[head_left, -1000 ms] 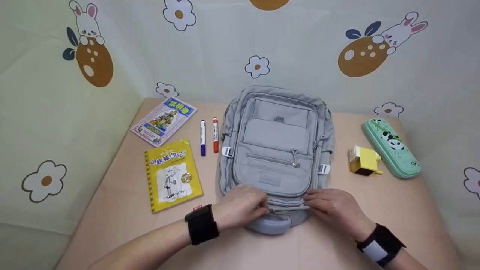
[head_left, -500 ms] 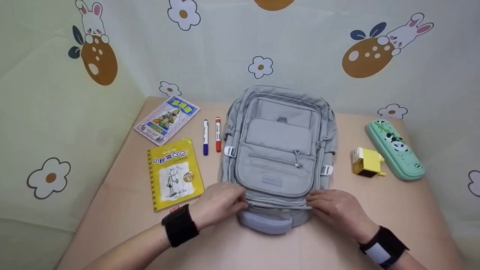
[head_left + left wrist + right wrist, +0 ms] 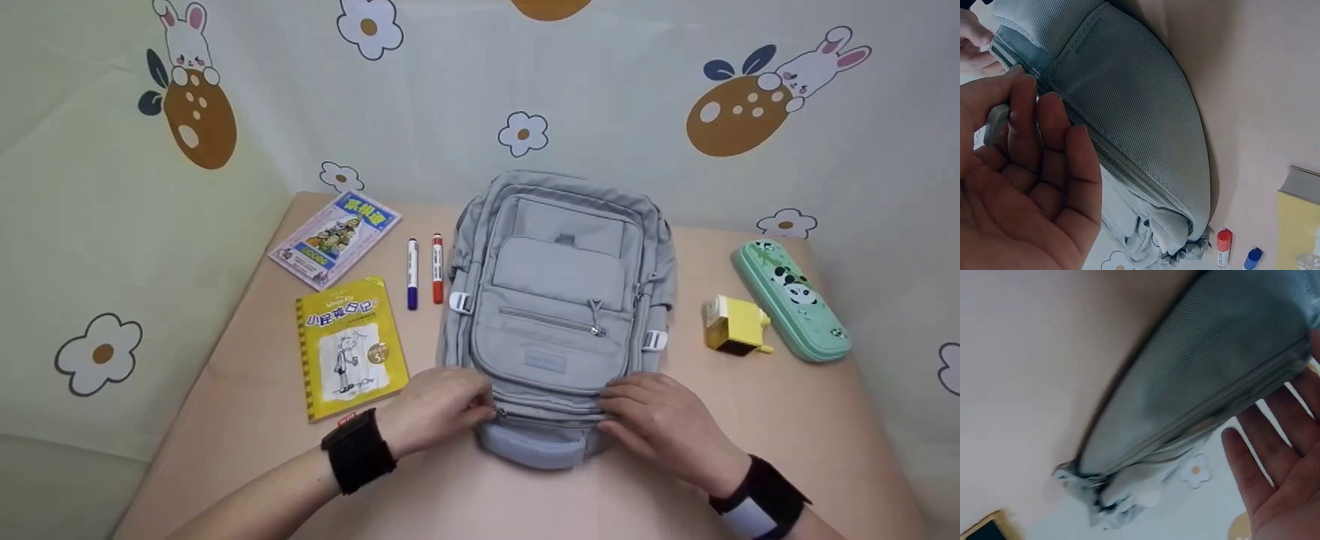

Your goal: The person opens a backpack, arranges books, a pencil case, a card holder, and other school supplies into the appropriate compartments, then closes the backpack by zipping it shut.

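Note:
A grey backpack [image 3: 559,300] lies front side up on the table, its top handle [image 3: 532,446] toward the person. At the left of the zipper across its near end, my left hand [image 3: 446,409] pinches a zipper pull [image 3: 997,122] between thumb and fingers. On the opposite side, my right hand [image 3: 667,420] holds the backpack's edge by the zipper, fingers over the top and thumb lower down. In the right wrist view the other fingers [image 3: 1269,433] of that hand extend fairly straight beside the fabric. The handle partly overlaps the near end.
Left of the backpack lie a yellow book [image 3: 352,352], a pink-bordered booklet [image 3: 335,238], a blue marker [image 3: 412,274] and a red marker [image 3: 437,268]. To the right are a yellow pencil sharpener [image 3: 733,325] and a green panda pencil case [image 3: 793,300]. A patterned curtain [image 3: 435,97] stands behind.
My left hand has moved left along the near zipper with the zipper pull, then stopped at the corner. My right hand has shifted slightly inward over the backpack's edge, its thumb now spread lower.

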`<state>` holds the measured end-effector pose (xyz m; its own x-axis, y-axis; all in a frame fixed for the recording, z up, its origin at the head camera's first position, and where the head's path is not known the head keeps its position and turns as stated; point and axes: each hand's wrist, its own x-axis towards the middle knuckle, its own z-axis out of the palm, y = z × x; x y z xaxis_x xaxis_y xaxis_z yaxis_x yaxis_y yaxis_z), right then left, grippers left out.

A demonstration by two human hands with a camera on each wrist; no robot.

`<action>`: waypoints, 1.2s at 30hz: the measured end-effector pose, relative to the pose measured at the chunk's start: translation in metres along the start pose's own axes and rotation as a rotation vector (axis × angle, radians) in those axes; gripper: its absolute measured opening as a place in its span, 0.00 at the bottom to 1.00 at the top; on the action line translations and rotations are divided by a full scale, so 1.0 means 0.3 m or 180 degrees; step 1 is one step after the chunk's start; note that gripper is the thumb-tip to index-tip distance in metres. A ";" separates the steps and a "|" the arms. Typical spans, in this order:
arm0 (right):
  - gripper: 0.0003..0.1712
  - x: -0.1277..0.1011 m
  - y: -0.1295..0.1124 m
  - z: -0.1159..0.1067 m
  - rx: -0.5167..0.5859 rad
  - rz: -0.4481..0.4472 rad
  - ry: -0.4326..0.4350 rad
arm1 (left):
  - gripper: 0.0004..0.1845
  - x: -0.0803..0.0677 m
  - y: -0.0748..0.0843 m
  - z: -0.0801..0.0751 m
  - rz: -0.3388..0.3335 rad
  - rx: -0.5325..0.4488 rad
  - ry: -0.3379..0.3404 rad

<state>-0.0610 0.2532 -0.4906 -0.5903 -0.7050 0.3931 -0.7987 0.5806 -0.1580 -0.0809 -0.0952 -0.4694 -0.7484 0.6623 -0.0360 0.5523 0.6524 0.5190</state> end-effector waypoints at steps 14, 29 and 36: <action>0.20 0.152 -0.140 0.056 -0.0037 -0.0009 -0.0420 | 0.03 -0.004 0.004 0.008 0.0037 -0.0028 0.0055; 0.05 0.138 -0.167 0.108 -0.0095 -0.0002 -0.0151 | 0.04 -0.032 -0.037 -0.010 0.0003 0.0057 0.0160; 0.05 0.133 -0.165 0.104 -0.0061 0.0024 -0.0181 | 0.02 -0.062 -0.093 -0.050 -0.0281 0.0028 0.0253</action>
<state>-0.0487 0.1836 -0.4953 -0.6024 -0.7223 0.3397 -0.7922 0.5933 -0.1431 -0.0880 -0.1312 -0.4705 -0.8208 0.5710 -0.0134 0.4858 0.7103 0.5093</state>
